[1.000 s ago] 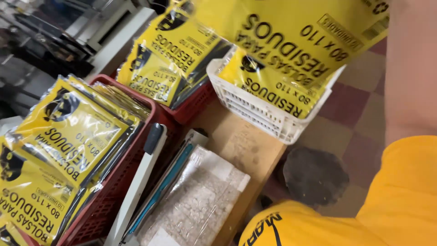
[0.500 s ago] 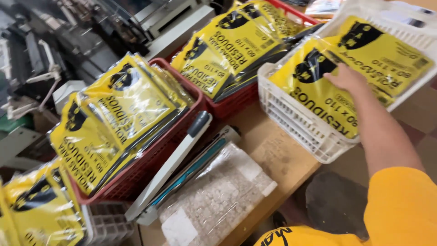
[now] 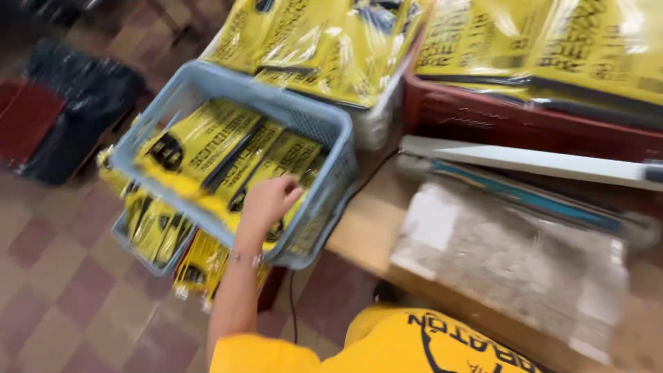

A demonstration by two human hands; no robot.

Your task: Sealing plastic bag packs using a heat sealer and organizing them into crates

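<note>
My left hand [image 3: 268, 202] reaches into a light blue plastic basket [image 3: 314, 121] that hangs tilted off the table's left end. Its fingers are curled over the top edge of a yellow pack [image 3: 280, 162] with black print. Several more such flat packs stand side by side in the basket. A thin bracelet circles the wrist, and my yellow sleeve shows at the bottom. My right hand is out of view.
A second blue basket [image 3: 131, 245] of yellow packs sits lower left. A white basket [image 3: 376, 121] and a red crate [image 3: 483, 110] hold more packs. On the wooden table [image 3: 366, 228] lie a clear bag of pale granules [image 3: 511, 259] and a long white bar [image 3: 532, 162]. Black bags [image 3: 83, 103] lie on the tiled floor.
The view has swung left from the white basket to the blue one. My right hand, earlier on packs in the white basket, is gone from view; my left hand now reaches in.
</note>
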